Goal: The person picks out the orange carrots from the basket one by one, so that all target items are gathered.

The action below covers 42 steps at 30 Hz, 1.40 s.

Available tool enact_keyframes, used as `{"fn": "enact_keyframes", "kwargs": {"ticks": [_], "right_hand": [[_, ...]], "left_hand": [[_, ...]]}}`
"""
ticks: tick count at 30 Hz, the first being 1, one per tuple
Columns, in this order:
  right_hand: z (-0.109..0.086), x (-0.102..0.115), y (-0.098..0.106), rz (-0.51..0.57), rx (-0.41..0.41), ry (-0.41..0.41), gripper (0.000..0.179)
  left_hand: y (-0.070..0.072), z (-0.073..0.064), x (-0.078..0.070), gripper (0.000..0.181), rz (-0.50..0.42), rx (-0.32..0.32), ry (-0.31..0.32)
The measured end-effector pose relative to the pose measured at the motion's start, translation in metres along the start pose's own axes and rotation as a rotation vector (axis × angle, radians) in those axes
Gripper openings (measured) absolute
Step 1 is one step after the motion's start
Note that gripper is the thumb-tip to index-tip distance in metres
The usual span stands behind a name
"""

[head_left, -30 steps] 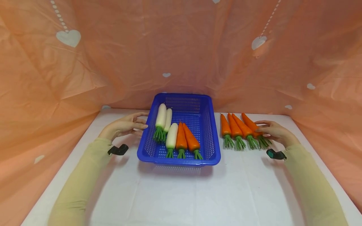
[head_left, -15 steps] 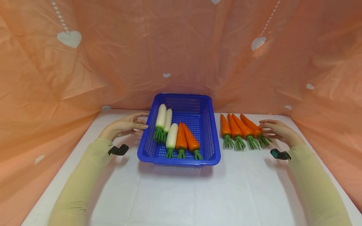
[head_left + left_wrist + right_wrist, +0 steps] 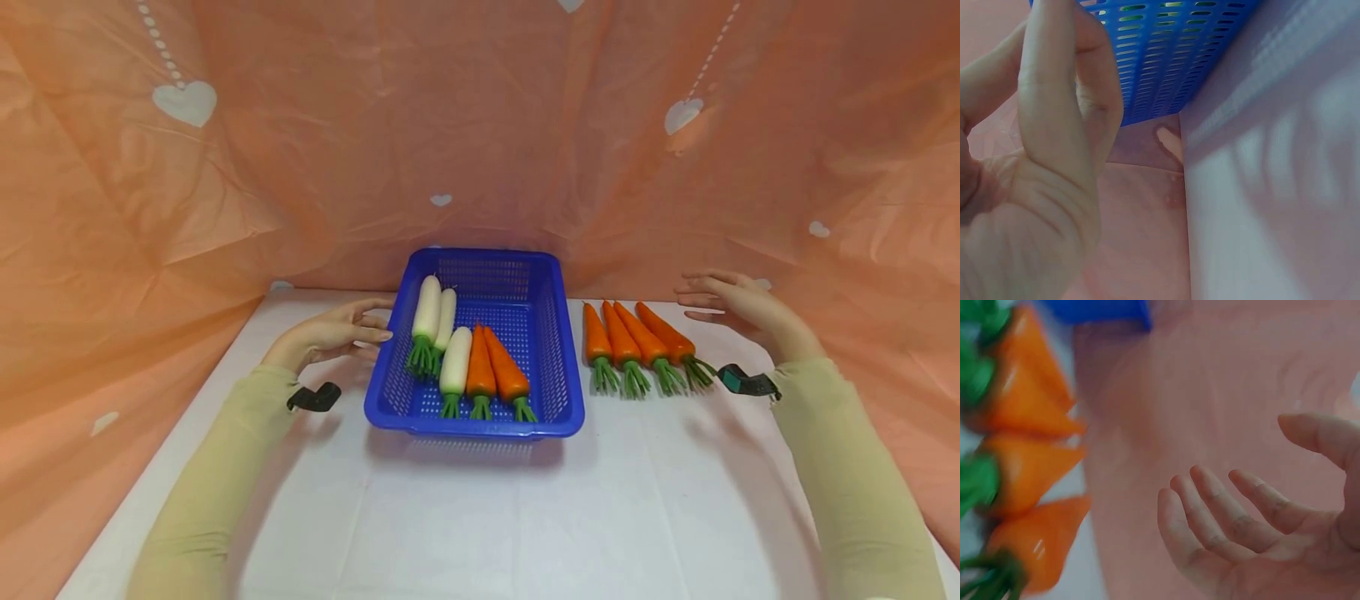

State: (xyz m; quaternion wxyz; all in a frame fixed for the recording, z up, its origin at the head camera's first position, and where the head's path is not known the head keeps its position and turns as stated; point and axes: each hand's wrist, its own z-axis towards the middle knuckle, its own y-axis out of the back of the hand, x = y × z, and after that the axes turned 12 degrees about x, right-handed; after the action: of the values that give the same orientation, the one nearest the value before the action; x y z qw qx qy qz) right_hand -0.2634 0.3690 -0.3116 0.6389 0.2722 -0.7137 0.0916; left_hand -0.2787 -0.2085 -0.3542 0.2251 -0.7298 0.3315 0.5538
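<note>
I see the left hand point(image 3: 330, 332) at the left wall of the blue basket point(image 3: 472, 429), its fingers loosely bent, whether touching I cannot tell; the right hand point(image 3: 742, 307) hangs in the air well to the basket's right, fingers released and parted; four carrots point(image 3: 637, 333) lie just right of the basket on the table point(image 3: 600, 508); three radishes point(image 3: 427, 308) and two more carrots point(image 3: 507, 371) lie inside the basket.

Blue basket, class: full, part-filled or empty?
Part-filled: three white radishes and two carrots lie inside the blue basket, with bare mesh floor showing.
</note>
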Motion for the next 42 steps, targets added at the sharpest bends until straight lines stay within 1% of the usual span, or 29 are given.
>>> {"fn": "enact_keyframes", "kwargs": {"ticks": [3,6,10,15,20,24,26,29,33,37,40,42], "right_hand": [[0.004,0.017,-0.014,-0.049,0.002,0.024,0.060],[0.010,0.032,-0.028,-0.084,0.025,0.037,0.060],[0.022,0.046,-0.047,-0.100,0.070,0.065,0.058],[0.040,0.057,-0.071,-0.093,0.153,0.107,0.057],[0.061,0.064,-0.097,-0.050,0.225,0.113,0.056],[0.073,0.067,-0.113,-0.048,0.260,0.112,0.053],[0.079,0.067,-0.119,-0.076,0.272,0.102,0.052],[0.087,0.067,-0.131,-0.098,0.291,0.062,0.049],[0.096,0.063,-0.147,-0.134,0.346,-0.007,0.046],[0.102,0.060,-0.159,-0.175,0.399,-0.042,0.045],[0.106,0.058,-0.166,-0.193,0.417,-0.059,0.044],[0.109,0.057,-0.170,-0.210,0.414,-0.079,0.044]], "left_hand": [[0.000,0.000,0.000,0.068,-0.001,-0.004,-0.001],[0.000,-0.001,0.000,0.069,0.008,0.000,-0.007],[0.001,-0.001,0.000,0.069,0.013,-0.004,-0.009],[0.000,0.000,0.000,0.069,0.003,-0.002,-0.002],[0.001,0.000,0.001,0.073,0.014,-0.001,0.015],[0.000,-0.001,0.000,0.072,0.002,-0.006,0.019],[0.000,-0.001,0.000,0.072,-0.002,-0.007,0.015],[0.000,0.000,-0.001,0.073,0.007,-0.005,0.010],[0.000,0.000,-0.001,0.074,0.015,-0.002,0.012],[0.001,0.000,0.000,0.073,0.015,0.000,0.015],[0.001,0.000,0.000,0.073,0.017,0.003,0.011],[0.002,0.000,0.001,0.073,0.019,0.000,0.014]]}}
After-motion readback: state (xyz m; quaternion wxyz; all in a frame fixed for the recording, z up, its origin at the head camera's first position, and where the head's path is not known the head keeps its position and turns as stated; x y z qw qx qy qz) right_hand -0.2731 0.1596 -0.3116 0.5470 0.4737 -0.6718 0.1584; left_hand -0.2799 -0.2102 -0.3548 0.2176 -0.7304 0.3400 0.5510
